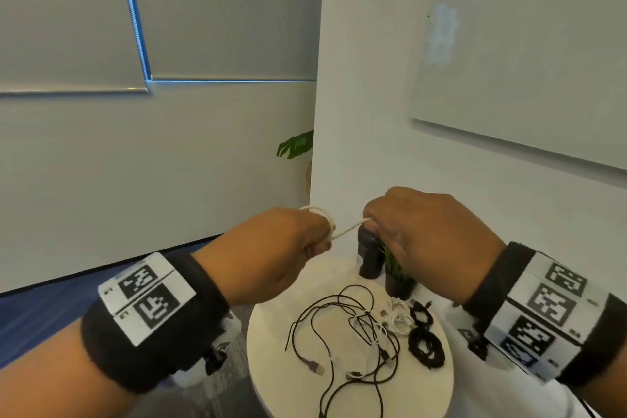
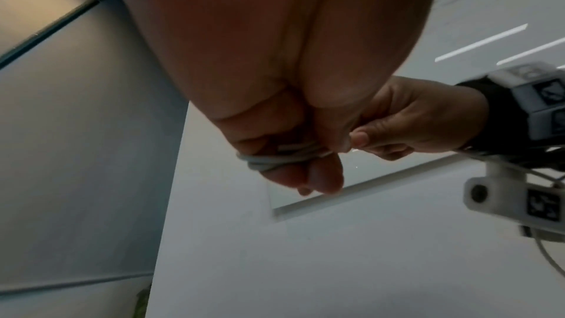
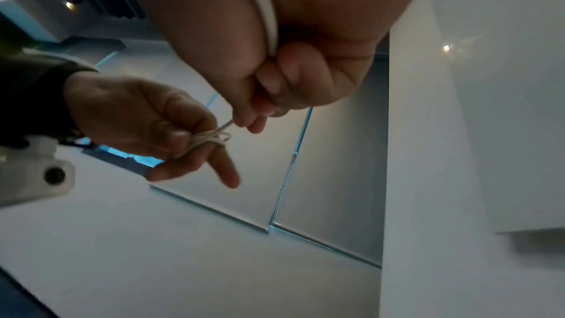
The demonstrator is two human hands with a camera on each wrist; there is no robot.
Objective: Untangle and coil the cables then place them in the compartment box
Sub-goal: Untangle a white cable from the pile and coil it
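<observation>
Head view: both hands are raised above a round white counter (image 1: 271,343), close together. Left hand (image 1: 271,248) has a white cable (image 1: 349,229) looped in several turns around its fingers (image 2: 324,178); right-wrist view shows two of those fingers extended, with the thumb pressing the loops against them, so that grip is clamped on the cable. Right hand (image 1: 431,241) pinches the free run of the same cable between thumb and curled fingers, grip closed on it; a short taut span crosses the gap between the hands. Right-wrist view shows more cable passing back along the right palm (image 3: 263,9). On the counter below: a loose tangle of black cables (image 1: 342,332) with a few thin white ones through it, a small white bundle (image 1: 397,317) just beside it, and black coiled cables (image 1: 425,346) to the right of that. At the far edge stand a dark cylinder (image 1: 369,258) and a small potted plant (image 1: 400,282). Compartment box cannot be made out.
</observation>
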